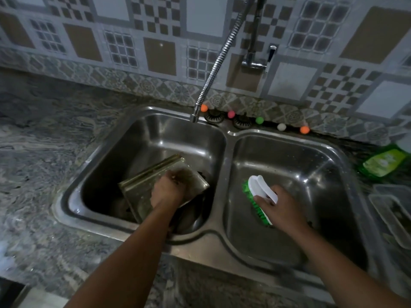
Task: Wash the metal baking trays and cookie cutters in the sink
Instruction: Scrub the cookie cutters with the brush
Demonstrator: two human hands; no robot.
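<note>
Left of centre, the left hand [168,188] grips a tilted tray [144,185] in the sink's [220,238] left basin. Right of centre, the right hand [280,206] grasps a brush [259,196].

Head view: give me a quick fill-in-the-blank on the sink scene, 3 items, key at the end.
1. The left hand rests on the metal baking tray in the ____ basin.
2. The right hand grips a scrub brush with ____ bristles.
3. The faucet hose ends over the ____ basin.

Missing words: left; green; left
</note>
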